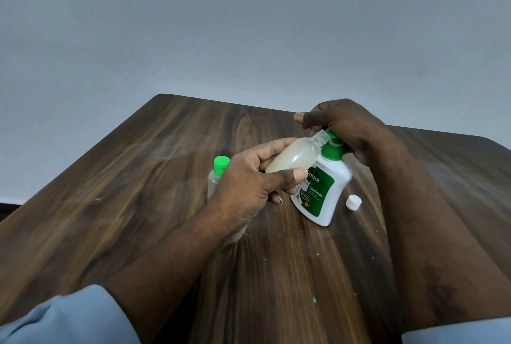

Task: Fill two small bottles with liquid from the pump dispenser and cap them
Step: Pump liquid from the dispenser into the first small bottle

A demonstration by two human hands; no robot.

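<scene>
The left hand [249, 186] grips an uncapped small bottle [293, 157], thumb and fingers curled round it. The bottle is tilted, its neck up at the spout of the pump dispenser [326, 194]. The right hand [343, 122] is curled over the pump head and hides most of it. A white cap [353, 202] lies just beside the dispenser on the table [166, 177]. The green-capped bottle [221, 166] stands half hidden behind the left hand.

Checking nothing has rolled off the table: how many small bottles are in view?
2. One uncapped bottle, tilted, is in the left hand at the pump dispenser's spout; one green-capped bottle stands partly hidden behind that hand.
</scene>
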